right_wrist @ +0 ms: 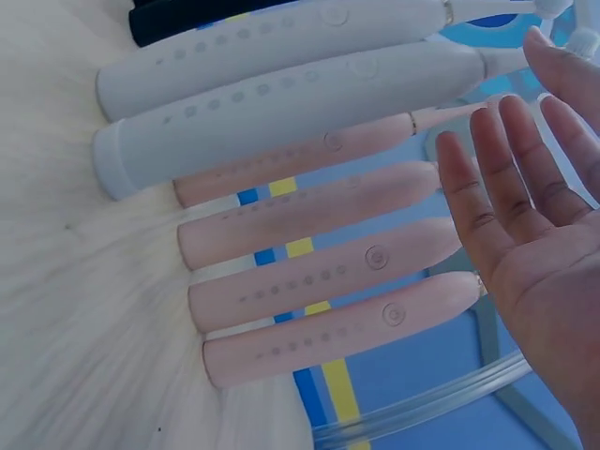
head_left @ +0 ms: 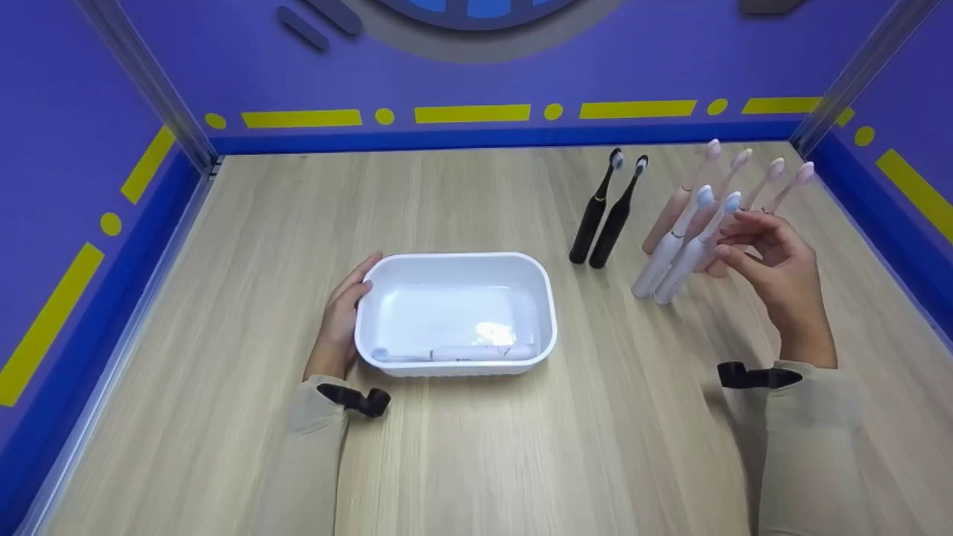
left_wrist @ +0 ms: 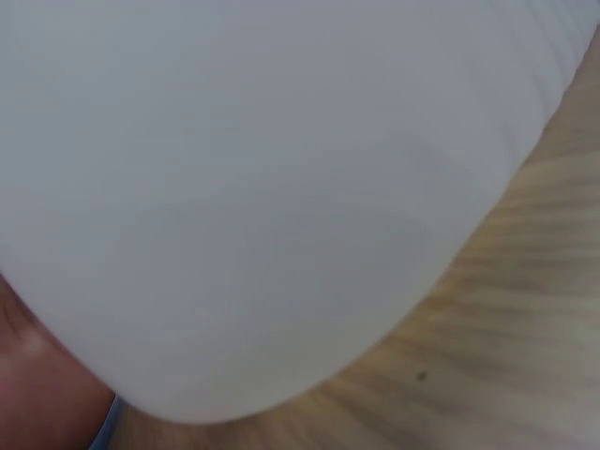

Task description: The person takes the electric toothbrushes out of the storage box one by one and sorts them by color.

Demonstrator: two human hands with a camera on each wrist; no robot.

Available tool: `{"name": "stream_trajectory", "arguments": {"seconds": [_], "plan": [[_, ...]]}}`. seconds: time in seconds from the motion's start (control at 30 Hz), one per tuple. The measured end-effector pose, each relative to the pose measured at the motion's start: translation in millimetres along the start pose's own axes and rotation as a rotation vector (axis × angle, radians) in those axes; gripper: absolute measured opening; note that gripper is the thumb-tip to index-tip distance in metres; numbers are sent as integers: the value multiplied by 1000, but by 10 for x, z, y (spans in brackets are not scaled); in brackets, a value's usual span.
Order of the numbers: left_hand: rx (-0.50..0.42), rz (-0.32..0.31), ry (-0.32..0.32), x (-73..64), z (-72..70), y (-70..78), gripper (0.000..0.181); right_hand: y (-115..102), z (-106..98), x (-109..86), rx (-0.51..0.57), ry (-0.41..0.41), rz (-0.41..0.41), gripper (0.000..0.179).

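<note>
My left hand (head_left: 342, 320) holds the left end of a white plastic tub (head_left: 458, 257), its fingers along the outer wall and rim. Inside, along the near side, lies a white electric toothbrush (head_left: 484, 352). My right hand (head_left: 782, 268) is beside two upright white electric toothbrushes (head_left: 659, 264), fingers spread and slightly bent, holding nothing. In the right wrist view its fingertips (right_wrist: 457, 148) are close to the brush necks. Behind stand several pink electric toothbrushes (right_wrist: 337, 305), partly hidden by the white ones and the hand in the head view.
Two black electric toothbrushes (head_left: 599, 223) stand upright left of the white ones. The wooden table (head_left: 298, 208) is bounded by blue-purple panels (head_left: 476, 89) with yellow markings at the back and sides.
</note>
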State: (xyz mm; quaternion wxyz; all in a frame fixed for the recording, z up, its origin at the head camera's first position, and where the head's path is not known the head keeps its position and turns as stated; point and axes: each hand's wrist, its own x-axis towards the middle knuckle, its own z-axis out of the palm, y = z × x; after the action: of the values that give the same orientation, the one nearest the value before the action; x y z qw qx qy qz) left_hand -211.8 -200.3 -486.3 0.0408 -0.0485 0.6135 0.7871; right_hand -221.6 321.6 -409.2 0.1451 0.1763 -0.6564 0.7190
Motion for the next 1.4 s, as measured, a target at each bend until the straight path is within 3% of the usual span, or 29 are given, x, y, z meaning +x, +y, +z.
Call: {"name": "stream_trajectory", "arguments": {"seconds": [0.2, 0.3, 0.53, 0.8, 1.0, 1.17, 1.4], "plan": [[-4, -10, 1, 3, -4, -3, 49, -93, 111, 0, 63, 99, -68, 39], [-1, -14, 7, -1, 0, -2, 49, -142, 171, -6, 91, 89, -116, 37], [7, -17, 6, 6, -4, -8, 49, -242, 341, 1, 72, -51, -160, 36], [4, 1, 10, 1, -2, -2, 49, -219, 564, 68, -76, -224, -170, 36], [9, 6, 3, 3, 2, 2, 49, -183, 706, 118, -80, -345, -167, 35], [14, 8, 3, 4, 5, 2, 49, -174, 821, 142, -108, -427, -130, 37], [15, 6, 10, 8, 2, -8, 49, -187, 1015, 211, -287, -511, -51, 38]]}}
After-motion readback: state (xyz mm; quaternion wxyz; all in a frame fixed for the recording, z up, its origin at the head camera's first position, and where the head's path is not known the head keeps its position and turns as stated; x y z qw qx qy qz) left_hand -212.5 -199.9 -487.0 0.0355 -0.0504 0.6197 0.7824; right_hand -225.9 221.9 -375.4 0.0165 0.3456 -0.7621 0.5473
